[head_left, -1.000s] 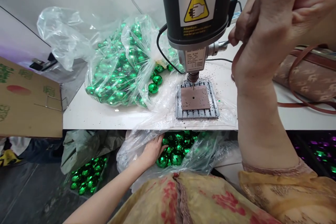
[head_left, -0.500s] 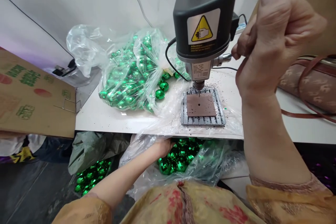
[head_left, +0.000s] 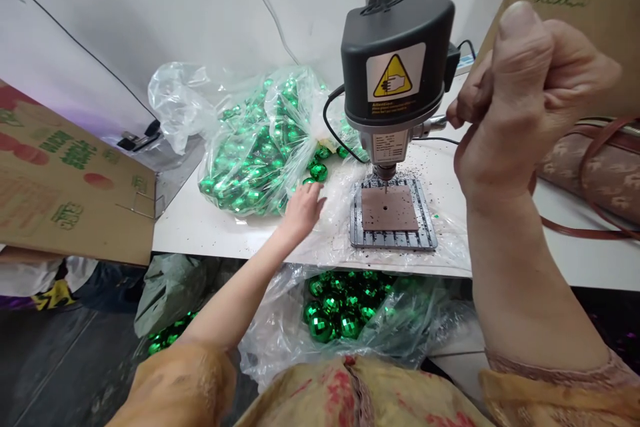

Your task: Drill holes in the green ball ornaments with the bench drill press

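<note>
Closed in a fist, my right hand (head_left: 520, 93) grips the feed handle (head_left: 433, 124) on the right side of a small black drill press (head_left: 397, 60). Beneath the bit lies a brown square board (head_left: 389, 208) with a small dark hole, on the slotted metal base (head_left: 431, 239). My left hand (head_left: 303, 211) is over the table, its fingers stretched toward loose shiny green faceted balls (head_left: 319, 173) at the mouth of a clear plastic bag (head_left: 240, 147) full of them. Its fingertips come close to one ball; whether they touch it I cannot tell.
Below the table edge, another clear bag holds green balls (head_left: 345, 307). Dark shavings surround the base. Cardboard boxes stand at left (head_left: 75, 180) and right (head_left: 590, 27). A patterned bag (head_left: 590, 173) with a brown strap lies right of my forearm.
My left hand has risen from the open bag below the table to the loose balls on the tabletop. My right hand stays on the handle. The view has shifted slightly.
</note>
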`<state>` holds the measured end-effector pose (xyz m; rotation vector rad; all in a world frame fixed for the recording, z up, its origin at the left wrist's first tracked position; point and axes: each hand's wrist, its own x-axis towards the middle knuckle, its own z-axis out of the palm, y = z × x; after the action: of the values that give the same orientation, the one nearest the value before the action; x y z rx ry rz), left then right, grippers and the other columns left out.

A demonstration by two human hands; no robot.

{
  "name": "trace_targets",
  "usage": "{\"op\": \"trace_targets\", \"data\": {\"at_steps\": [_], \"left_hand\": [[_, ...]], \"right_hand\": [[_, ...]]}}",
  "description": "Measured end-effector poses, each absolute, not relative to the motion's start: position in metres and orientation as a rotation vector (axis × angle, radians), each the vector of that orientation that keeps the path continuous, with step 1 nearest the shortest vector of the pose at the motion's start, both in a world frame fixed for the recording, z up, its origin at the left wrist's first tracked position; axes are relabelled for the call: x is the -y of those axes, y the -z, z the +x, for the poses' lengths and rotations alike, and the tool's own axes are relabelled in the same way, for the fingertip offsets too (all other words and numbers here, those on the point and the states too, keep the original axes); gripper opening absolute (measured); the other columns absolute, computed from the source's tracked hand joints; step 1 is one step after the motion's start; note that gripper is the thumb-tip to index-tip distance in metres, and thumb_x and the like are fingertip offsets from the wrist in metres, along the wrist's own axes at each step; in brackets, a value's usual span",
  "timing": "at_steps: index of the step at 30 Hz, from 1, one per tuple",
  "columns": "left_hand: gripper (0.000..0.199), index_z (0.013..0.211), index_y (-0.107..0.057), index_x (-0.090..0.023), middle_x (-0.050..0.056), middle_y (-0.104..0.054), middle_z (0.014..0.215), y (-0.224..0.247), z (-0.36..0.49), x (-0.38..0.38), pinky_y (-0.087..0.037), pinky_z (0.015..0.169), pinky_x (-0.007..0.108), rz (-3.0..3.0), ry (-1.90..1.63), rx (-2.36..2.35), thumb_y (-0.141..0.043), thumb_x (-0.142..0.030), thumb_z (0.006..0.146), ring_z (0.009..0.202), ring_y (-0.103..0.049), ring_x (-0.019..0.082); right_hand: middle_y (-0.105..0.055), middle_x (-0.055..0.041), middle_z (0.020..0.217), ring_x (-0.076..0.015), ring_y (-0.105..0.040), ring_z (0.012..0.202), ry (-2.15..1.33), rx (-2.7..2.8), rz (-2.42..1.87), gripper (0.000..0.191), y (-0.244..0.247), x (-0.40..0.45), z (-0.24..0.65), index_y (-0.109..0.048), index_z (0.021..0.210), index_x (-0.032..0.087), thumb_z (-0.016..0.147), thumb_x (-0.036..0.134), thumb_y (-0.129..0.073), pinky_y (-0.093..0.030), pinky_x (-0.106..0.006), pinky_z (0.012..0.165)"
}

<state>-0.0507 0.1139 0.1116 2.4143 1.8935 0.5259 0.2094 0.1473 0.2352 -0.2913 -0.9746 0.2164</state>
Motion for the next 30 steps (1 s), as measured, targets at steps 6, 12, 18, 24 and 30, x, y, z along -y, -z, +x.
{"op": "trace_targets", "data": {"at_steps": [6,12,18,24,30], "left_hand": [[0.031,0.100,-0.065,-0.013,0.010,-0.068,0.092,-0.093,-0.067,-0.176,-0.048,0.097,0.044,2.323,-0.685,-1.979,-0.080,-0.003,0.074,0.106,-0.057,0.029],[0.051,0.125,-0.058,-0.019,0.008,-0.071,0.109,-0.088,-0.023,-0.147,-0.055,0.077,0.033,1.622,-1.081,-1.296,-0.077,-0.037,0.081,0.090,-0.068,0.020],[0.063,0.115,-0.056,-0.021,0.004,-0.073,0.099,-0.071,0.025,-0.133,-0.055,0.070,0.027,1.032,-1.154,-1.040,-0.087,-0.051,0.069,0.079,-0.070,0.015],[0.064,0.114,-0.057,-0.020,0.003,-0.073,0.097,-0.061,0.038,-0.136,-0.053,0.075,0.025,1.231,-1.213,-1.034,-0.089,-0.053,0.069,0.086,-0.069,0.015],[0.061,0.114,-0.060,-0.019,0.004,-0.073,0.098,-0.057,0.046,-0.135,-0.052,0.072,0.026,1.441,-1.157,-1.074,-0.087,-0.054,0.071,0.084,-0.068,0.015]], "right_hand": [[-0.030,0.0070,0.043,-0.0064,-0.025,0.038,-0.247,0.976,-0.291,0.054,-0.236,-0.143,0.209,-0.038,0.051,0.021,0.082,0.046,-0.074,-0.014,-0.032,0.044],[-0.028,0.0070,0.043,-0.0051,-0.026,0.039,-0.221,0.976,-0.316,0.059,-0.236,-0.144,0.209,-0.034,0.051,0.020,0.081,0.054,-0.072,-0.015,-0.030,0.045],[-0.026,0.0077,0.044,-0.0048,-0.026,0.040,-0.225,0.990,-0.360,0.060,-0.234,-0.142,0.208,-0.031,0.053,0.020,0.083,0.057,-0.068,-0.016,-0.029,0.046],[-0.028,0.0073,0.046,-0.0049,-0.028,0.040,-0.228,0.991,-0.323,0.055,-0.231,-0.142,0.208,-0.032,0.054,0.020,0.089,0.044,-0.067,-0.017,-0.029,0.046],[-0.025,0.0065,0.049,-0.0060,-0.026,0.042,-0.225,1.024,-0.447,0.058,-0.232,-0.137,0.209,-0.029,0.057,0.021,0.090,0.055,-0.062,-0.020,-0.030,0.047]]}}
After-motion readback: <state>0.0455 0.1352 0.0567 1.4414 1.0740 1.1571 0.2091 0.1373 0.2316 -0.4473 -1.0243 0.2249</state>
